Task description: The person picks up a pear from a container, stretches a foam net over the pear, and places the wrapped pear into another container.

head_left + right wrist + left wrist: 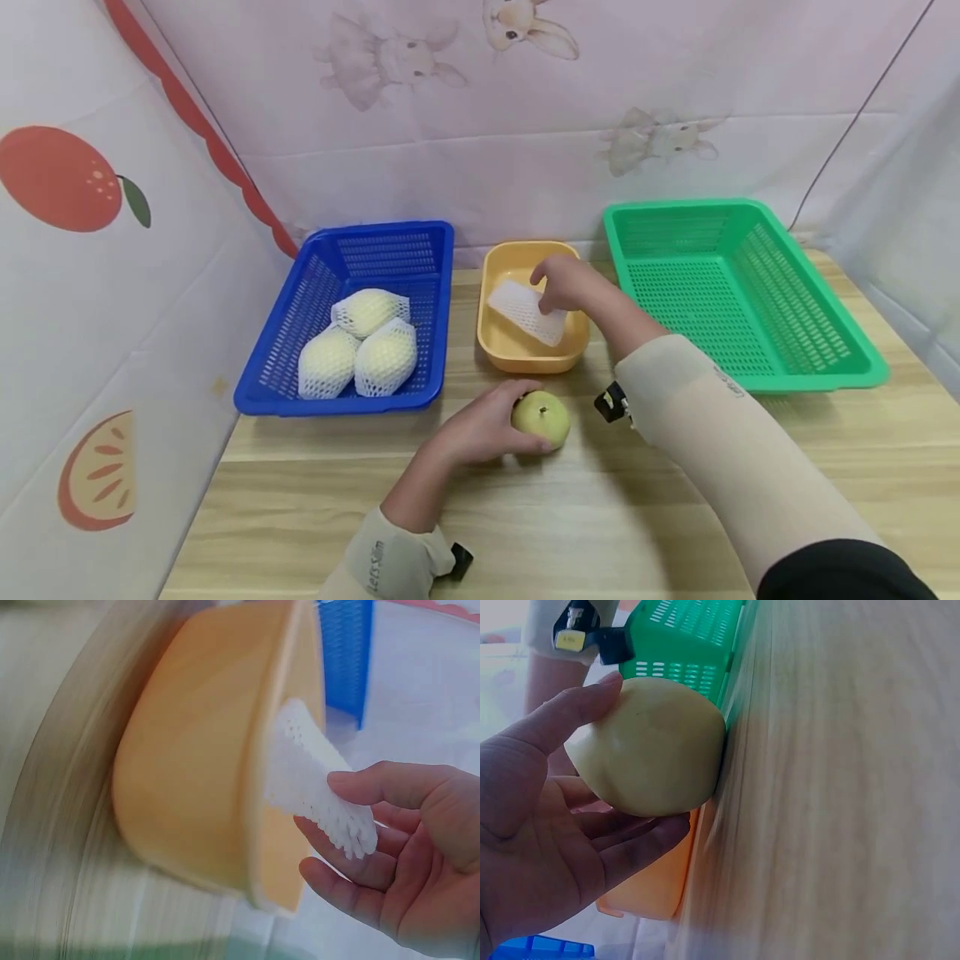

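My left hand (487, 425) holds a round yellow-green pear (543, 418) on the table, thumb and fingers around its sides. The pear (656, 746) is bare in the left wrist view. Over the yellow-orange tub (528, 364), my right hand (573, 287) pinches a white foam fruit net (525, 312) between thumb and fingers. In the right wrist view the limp net (315, 769) hangs partly below the tub's rim. The blue basket (255, 383) to the left contains several pale fruits in white foam nets (386, 358).
A green basket (750, 385) stands at the right, beside the tub. All the containers are lined up along the back of the wooden table (315, 492), close to a printed cloth backdrop (525, 175). Another cloth wall (90, 333) rises on the left.
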`<state>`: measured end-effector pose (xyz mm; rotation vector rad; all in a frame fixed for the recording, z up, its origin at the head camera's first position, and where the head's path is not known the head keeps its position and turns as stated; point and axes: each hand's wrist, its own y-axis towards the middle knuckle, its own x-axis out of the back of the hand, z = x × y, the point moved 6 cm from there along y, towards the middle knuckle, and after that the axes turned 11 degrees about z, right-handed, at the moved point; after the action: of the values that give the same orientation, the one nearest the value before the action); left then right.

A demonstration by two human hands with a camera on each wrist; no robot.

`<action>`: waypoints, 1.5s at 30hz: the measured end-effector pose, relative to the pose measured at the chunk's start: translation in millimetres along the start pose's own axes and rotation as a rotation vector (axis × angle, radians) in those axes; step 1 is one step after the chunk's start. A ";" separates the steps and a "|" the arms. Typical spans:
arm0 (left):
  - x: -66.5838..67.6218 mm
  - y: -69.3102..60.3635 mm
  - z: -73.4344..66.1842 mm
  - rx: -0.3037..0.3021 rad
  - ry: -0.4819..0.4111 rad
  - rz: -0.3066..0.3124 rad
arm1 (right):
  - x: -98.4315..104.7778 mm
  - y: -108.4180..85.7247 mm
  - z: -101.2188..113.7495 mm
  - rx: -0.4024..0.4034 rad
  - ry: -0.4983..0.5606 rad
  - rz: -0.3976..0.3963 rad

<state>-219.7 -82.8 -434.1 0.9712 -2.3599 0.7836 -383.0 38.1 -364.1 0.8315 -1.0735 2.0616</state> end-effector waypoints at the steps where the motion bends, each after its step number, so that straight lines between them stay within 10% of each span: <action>1: 0.8 -1.1 0.5 0.002 0.001 0.003 | 1.1 -2.9 2.7 0.015 0.011 -0.006; 20: 26.7 -29.6 -13.7 0.020 -0.048 -0.001 | -11.8 -71.6 -12.5 0.279 0.385 -0.207; 36: 50.5 -31.2 -24.1 -0.157 -0.407 -0.397 | -37.1 -114.3 -24.6 0.453 0.778 -0.284; 45: 53.4 -25.3 -33.7 -0.261 -0.572 -0.520 | -52.3 -114.1 -22.5 0.531 0.815 -0.231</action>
<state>-228.4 -100.9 -369.0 1.7560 -2.3776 -0.0132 -268.7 94.5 -365.0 0.2485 0.0118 2.1791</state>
